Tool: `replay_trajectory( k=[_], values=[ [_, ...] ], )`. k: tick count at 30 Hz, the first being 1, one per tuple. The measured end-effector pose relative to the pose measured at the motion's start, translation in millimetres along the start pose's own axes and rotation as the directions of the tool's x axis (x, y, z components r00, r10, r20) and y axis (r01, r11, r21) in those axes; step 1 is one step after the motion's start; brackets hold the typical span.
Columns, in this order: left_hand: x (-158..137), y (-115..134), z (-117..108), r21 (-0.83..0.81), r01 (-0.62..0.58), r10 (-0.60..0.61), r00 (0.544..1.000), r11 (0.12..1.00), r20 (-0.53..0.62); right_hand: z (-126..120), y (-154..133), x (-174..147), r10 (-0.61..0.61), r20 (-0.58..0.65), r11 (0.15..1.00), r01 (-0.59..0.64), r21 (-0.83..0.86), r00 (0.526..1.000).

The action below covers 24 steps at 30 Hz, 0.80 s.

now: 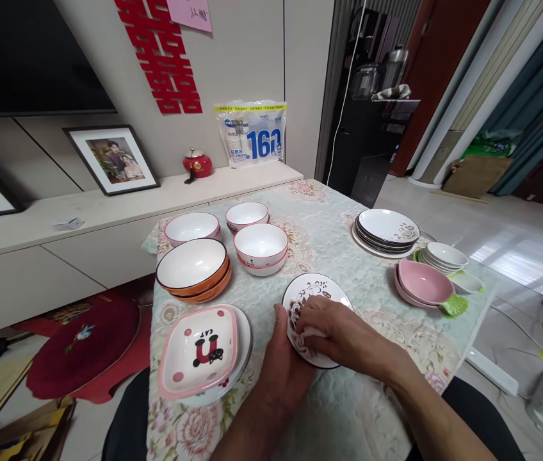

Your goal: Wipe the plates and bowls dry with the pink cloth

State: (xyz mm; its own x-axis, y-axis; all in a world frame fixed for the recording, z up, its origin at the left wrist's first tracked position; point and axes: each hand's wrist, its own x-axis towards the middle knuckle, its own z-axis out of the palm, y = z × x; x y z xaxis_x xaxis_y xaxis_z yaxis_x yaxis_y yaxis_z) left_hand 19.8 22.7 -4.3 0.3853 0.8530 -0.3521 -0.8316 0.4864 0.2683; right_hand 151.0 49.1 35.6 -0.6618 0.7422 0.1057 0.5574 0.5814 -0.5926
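Note:
A small white plate (317,285) with brown flowers and a dark rim is held tilted above the table by my left hand (283,365); the thumb lies along its near left edge. My right hand (332,326) is closed on a pale pinkish cloth (310,339), pressed against the plate's face. Left of my hands sits a square pink-rimmed cat dish (189,358) on a round white plate (243,342). Behind it are stacked orange bowls (226,282) and red-rimmed white bowls (260,243). The fingers beneath the plate are hidden.
At the right stand a stack of white plates (387,225), pink bowls (425,282) with a green leaf-shaped handle, and small white bowls (447,255). A floral tablecloth (329,224) covers the table. Behind, a cabinet (170,198) bears a red jar (198,165) and a plastic package (252,134).

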Motion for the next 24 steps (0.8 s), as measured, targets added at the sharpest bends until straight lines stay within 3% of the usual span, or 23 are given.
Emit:
replay_trajectory(
  k=[3, 6, 10, 13, 17, 21, 24],
  values=[
    [0, -4, -2, 0.015, 0.003, -0.003, 0.999, 1.000, -0.048, 10, 11, 7, 0.016, -0.191, 0.998, -0.026, -0.050, 0.982],
    [-1, -7, -2, 0.029, -0.014, 0.017, 0.995, 0.999, -0.101, 12, 23, 12, 0.017, -0.358, 0.994, -0.053, -0.092, 0.933],
    [-2, -6, -1, 0.022, -0.050, 0.051, 0.994, 0.999, -0.097, 0, 32, 11, 0.164, -0.462, 0.941, -0.279, -0.192, 0.871],
    [-1, -2, 1, 0.007, -0.092, 0.093, 0.989, 0.996, -0.118, -8, 31, 6, 0.336, -0.396, 0.854, -0.454, -0.256, 0.855],
    [0, 3, 3, -0.010, -0.154, 0.152, 0.979, 0.988, -0.135, -10, 22, 0, 0.409, -0.215, 0.851, -0.455, -0.260, 0.887],
    [0, 4, 2, -0.030, -0.148, 0.144, 0.984, 0.989, -0.107, 0, 7, -3, 0.270, -0.066, 0.955, -0.276, -0.111, 0.961],
    [-1, 2, -1, 0.005, -0.111, 0.111, 0.989, 0.994, -0.094, 8, 3, -1, 0.107, -0.109, 0.993, -0.111, -0.038, 0.988]
  ],
)
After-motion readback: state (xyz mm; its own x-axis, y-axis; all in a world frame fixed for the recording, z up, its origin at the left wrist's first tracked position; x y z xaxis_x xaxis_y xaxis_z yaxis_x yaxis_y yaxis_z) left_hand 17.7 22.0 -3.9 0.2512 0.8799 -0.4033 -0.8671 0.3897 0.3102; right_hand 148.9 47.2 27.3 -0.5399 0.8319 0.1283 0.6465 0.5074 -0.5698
